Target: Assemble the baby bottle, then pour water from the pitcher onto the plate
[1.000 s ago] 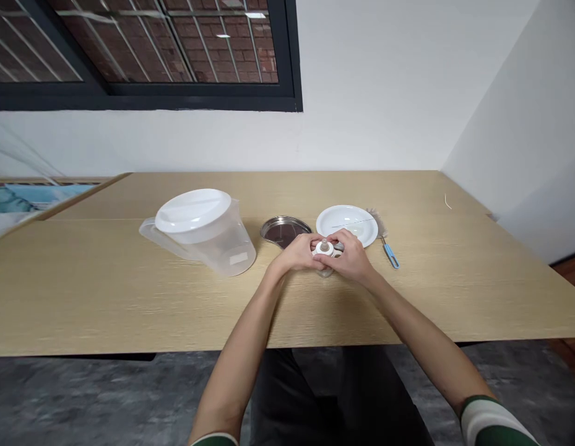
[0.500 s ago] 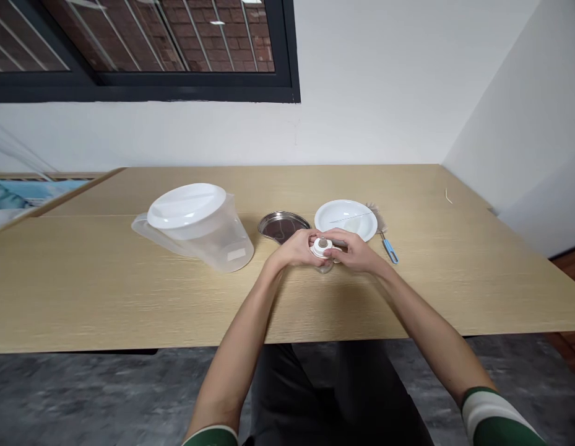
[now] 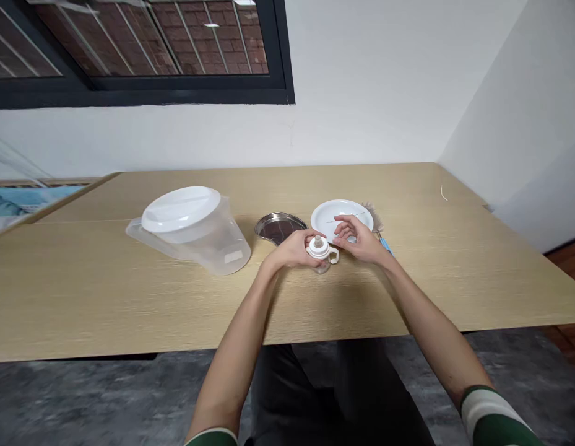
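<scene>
My left hand [image 3: 296, 249] is wrapped round the left side of a small clear bottle [image 3: 319, 249] with a white collar, a pale tip and a white handle on its right. To the right of the bottle, my right hand [image 3: 359, 240] is raised with fingers curled and parted, touching nothing visible. It overlaps the front edge of a white plate [image 3: 327, 214], on which a thin straight rod [image 3: 360, 214] lies. A round metal dish [image 3: 278, 227] stands behind my left hand, partly hidden by it.
On the left of the wooden table [image 3: 129, 297] stands a large translucent pitcher [image 3: 208, 244] with a white lid. A brush with a blue handle [image 3: 385, 245] lies right of the plate, its handle partly covered. A small pale bent strip [image 3: 444, 194] lies at the back right.
My right hand has let go of the bottle and moved up and right, uncovering the white handle. My left hand still holds the bottle. The view has shifted slightly.
</scene>
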Demonstrator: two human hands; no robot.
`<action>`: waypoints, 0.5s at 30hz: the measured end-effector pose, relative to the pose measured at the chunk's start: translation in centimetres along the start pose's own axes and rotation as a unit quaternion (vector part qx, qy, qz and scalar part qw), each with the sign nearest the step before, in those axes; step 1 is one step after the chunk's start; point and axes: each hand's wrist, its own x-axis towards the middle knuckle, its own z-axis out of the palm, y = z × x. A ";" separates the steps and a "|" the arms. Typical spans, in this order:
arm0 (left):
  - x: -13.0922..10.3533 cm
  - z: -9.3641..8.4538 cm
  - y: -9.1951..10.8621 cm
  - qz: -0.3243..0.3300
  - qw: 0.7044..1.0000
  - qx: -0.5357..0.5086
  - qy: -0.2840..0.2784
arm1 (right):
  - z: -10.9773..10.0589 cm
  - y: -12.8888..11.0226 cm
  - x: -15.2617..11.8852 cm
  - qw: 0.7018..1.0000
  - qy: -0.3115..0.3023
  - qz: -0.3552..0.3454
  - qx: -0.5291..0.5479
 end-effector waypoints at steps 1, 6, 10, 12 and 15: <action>0.0 0.0 -0.1 0.001 1.000 0.001 -0.001 | -0.1 0.0 -0.1 1.000 -0.006 -0.003 0.008; 0.1 -0.2 -0.6 0.011 1.000 0.004 -0.008 | 3.0 -0.5 -0.6 0.998 0.040 -0.024 -0.044; 0.1 -0.2 -0.7 0.036 0.999 0.008 -0.004 | 5.2 -1.0 -0.7 0.996 0.069 -0.033 -0.046; -0.1 -0.2 -0.4 0.039 0.999 0.009 -0.003 | 5.1 -1.0 -0.7 0.996 0.082 -0.028 -0.005; -0.4 -0.1 0.2 0.032 0.999 -0.028 -0.023 | 4.2 -0.9 -0.6 0.994 0.082 -0.026 0.067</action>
